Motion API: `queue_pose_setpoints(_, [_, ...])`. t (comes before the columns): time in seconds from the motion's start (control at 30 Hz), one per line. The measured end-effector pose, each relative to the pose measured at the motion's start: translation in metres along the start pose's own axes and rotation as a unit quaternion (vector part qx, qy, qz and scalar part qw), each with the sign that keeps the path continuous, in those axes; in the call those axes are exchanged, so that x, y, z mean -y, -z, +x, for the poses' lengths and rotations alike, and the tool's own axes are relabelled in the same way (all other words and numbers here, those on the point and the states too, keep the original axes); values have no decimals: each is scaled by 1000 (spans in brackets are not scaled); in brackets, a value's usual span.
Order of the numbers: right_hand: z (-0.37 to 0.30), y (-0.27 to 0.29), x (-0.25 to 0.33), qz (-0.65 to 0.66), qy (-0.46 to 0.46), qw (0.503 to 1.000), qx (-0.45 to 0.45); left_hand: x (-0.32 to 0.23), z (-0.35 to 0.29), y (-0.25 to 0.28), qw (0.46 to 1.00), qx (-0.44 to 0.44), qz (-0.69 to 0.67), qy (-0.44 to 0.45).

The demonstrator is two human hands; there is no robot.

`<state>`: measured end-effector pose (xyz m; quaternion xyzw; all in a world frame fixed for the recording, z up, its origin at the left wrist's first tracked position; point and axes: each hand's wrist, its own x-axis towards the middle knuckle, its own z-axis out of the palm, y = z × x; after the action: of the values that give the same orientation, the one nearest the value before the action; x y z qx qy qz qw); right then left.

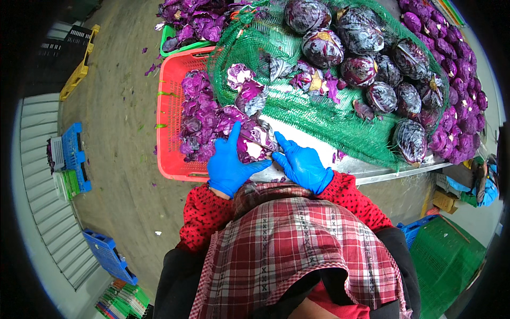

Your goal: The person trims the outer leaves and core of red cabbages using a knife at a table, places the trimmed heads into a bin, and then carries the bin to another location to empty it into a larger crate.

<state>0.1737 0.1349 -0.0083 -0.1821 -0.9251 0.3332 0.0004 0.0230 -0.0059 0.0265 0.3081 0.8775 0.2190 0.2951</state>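
A round purple red cabbage with loose, pale-ribbed outer leaves (pixel 254 146) sits at the near edge of the metal work table (pixel 382 169), just above the person's chest. The left hand in a blue rubber glove (pixel 229 165) lies against its left side, fingers spread and thumb out toward the right. The right hand in a blue rubber glove (pixel 303 164) rests at its right side, fingers loosely spread, touching the leaves. Beside it to the left stands a red plastic crate (pixel 169 127) filled with torn purple cabbage leaves (pixel 197 114). Beyond lies green mesh netting (pixel 319 114) carrying whole dark purple cabbage heads (pixel 361 69).
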Motion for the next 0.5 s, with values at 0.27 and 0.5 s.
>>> queue_pose_setpoints(0.27, [20,4,6,-27,-72,997,25,9,7,-50,992,-104,-16,-64])
queue_pose_setpoints(0.5, [49,9,-18,6,-96,995,28,4,5,-67,971,-220,16,-94])
